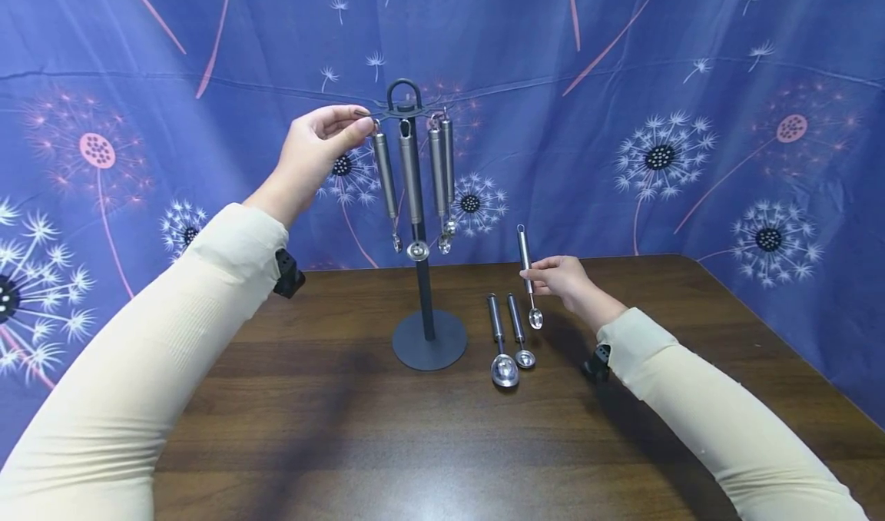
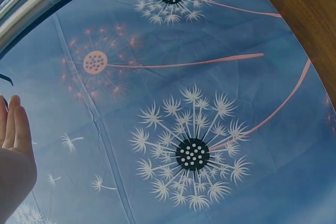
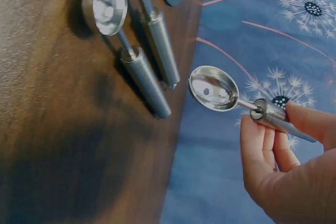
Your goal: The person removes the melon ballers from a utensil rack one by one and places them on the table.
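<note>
My left hand is up at the top of a black hanging rack, thumb and fingers pinching the end of one of its hook arms. Just the fingers and side of that hand show at the edge of the left wrist view. Several metal utensils hang from the rack, one with a small round scoop facing front. To the right, my right hand grips a melon baller by its steel handle, bowl pointing down above the table. A small hole shows in its bowl in the right wrist view.
On the wooden table, a large scoop and a smaller scoop lie side by side between the rack's round base and my right hand. A blue dandelion-print cloth hangs behind the table.
</note>
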